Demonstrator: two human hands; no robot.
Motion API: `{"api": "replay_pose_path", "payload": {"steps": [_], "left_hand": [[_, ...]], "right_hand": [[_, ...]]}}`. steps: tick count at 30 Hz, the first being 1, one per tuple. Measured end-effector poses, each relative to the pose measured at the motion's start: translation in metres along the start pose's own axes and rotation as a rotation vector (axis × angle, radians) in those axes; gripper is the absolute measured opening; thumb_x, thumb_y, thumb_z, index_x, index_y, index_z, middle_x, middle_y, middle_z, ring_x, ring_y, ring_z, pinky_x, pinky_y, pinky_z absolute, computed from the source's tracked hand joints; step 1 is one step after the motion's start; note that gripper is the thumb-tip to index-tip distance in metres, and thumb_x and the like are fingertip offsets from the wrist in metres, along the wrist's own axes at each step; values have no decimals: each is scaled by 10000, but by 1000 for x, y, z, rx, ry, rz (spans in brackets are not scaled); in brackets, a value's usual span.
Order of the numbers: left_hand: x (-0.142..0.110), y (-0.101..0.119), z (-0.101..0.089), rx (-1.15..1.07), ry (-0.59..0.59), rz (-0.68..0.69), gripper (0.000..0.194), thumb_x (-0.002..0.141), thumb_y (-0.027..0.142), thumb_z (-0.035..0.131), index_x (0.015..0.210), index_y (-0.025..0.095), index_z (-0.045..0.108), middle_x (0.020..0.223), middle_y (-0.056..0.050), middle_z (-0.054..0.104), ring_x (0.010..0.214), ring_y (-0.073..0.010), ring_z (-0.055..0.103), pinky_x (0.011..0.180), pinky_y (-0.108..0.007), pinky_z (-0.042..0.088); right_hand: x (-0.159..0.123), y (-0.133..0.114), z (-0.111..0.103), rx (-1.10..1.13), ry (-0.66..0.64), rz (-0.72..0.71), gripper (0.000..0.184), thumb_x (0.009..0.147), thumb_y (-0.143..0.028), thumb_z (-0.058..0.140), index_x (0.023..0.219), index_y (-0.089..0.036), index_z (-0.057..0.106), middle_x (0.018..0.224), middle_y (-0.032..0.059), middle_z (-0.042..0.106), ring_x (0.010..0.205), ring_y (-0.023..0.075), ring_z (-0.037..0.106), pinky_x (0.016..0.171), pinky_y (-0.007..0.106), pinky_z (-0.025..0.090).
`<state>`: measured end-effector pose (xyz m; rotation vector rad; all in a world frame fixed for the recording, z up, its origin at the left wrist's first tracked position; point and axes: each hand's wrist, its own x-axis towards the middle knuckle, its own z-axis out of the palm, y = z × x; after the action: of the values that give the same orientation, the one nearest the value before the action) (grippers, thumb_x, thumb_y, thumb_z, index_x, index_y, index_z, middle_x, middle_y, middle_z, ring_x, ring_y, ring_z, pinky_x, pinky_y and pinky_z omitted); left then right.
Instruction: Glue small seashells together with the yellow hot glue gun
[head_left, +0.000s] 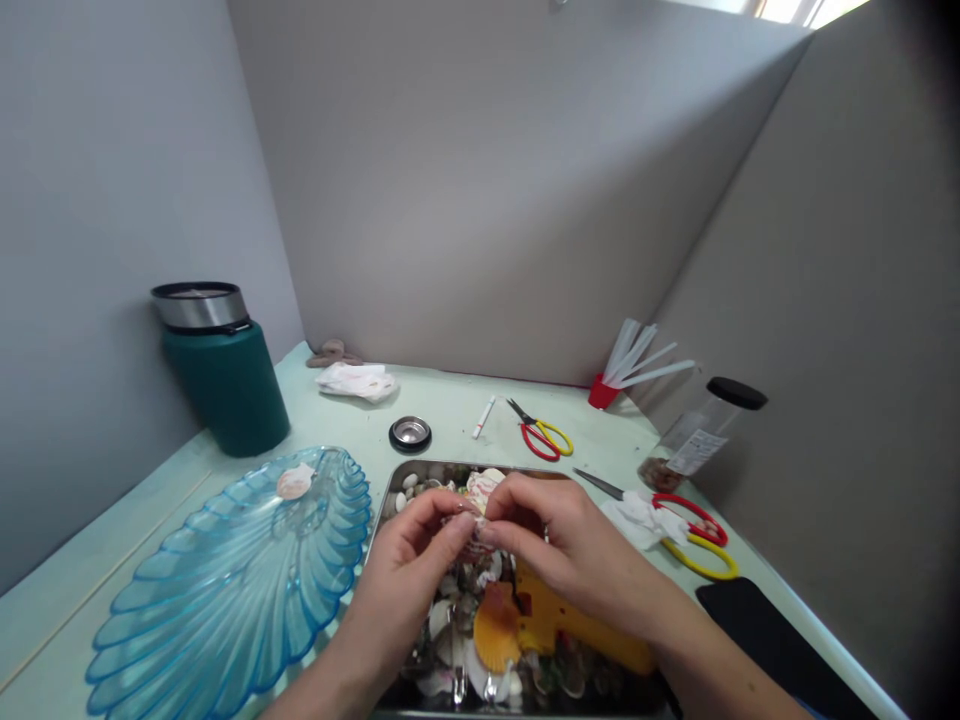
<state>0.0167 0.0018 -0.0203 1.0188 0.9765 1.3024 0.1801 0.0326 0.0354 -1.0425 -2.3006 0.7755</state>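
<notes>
My left hand (416, 555) and my right hand (559, 540) meet fingertip to fingertip above a metal tray (381, 500). Both pinch at one small pale thing, mostly covered by the fingers, so its kind does not show. Beneath them the tray holds many seashells and pebbles, among them an orange-yellow scallop shell (496, 630). A yellow plastic tool (592, 625) lies in the tray under my right hand, partly hidden by it. Behind the fingertips sits a whitish shell with reddish streaks (484, 485).
Left stand a blue shell-shaped dish (225, 580) with a small shell (295, 481) in it and a green bottle (221, 385). Small scissors (541, 430), larger scissors (697, 540), a red cup of white sticks (602, 392), a clear jar (694, 435) and a black phone-like slab (780, 640) lie beyond and right.
</notes>
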Motion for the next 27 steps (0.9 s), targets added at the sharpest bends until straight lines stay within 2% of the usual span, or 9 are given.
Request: {"api": "replay_pose_path", "payload": {"steps": [11, 15, 18, 21, 24, 27], "left_hand": [[2, 4, -1, 70, 24, 45, 111, 769, 289, 678, 761, 183, 647, 727, 29, 636, 737, -115, 550, 693, -181, 420], [2, 3, 0, 56, 51, 40, 111, 797, 286, 653, 863, 197, 660, 840, 15, 665, 848, -136, 573, 772, -200, 424], [1, 1, 0, 35, 21, 27, 118, 821, 278, 631, 904, 201, 661, 852, 11, 656, 884, -142, 572, 805, -213, 419], [0, -1, 0, -58, -18, 2, 101, 854, 278, 587, 847, 193, 641, 807, 14, 629, 823, -131, 553, 780, -229, 422], [-1, -1, 1, -203, -51, -40, 124, 887, 279, 534, 899, 192, 620, 851, -4, 619, 816, -136, 533, 771, -256, 429], [-1, 1, 1, -330, -91, -106, 148, 901, 253, 497, 956, 173, 610, 849, -26, 599, 749, -130, 518, 681, -251, 447]], "right_hand": [[-3, 0, 9, -89, 61, -43, 142, 873, -194, 565, 731, -182, 551, 685, -32, 566, 645, 111, 512, 601, 224, 348], [-2, 3, 12, -84, 99, -41, 133, 880, -217, 565, 750, -188, 564, 714, -28, 593, 657, 113, 527, 607, 222, 361], [-1, 4, 12, -94, 120, -58, 116, 871, -211, 577, 759, -182, 589, 732, -19, 611, 668, 117, 543, 620, 225, 376], [-1, 2, 9, -56, 95, -65, 89, 875, -209, 572, 819, -176, 633, 772, -2, 641, 697, 125, 568, 650, 231, 400], [-1, -3, 3, -11, 35, -105, 123, 895, -194, 541, 902, -188, 664, 814, 6, 667, 734, 129, 588, 683, 236, 419], [-1, -5, -1, 8, 5, -165, 181, 924, -184, 492, 955, -203, 669, 837, 8, 668, 751, 126, 592, 711, 240, 433]]}}
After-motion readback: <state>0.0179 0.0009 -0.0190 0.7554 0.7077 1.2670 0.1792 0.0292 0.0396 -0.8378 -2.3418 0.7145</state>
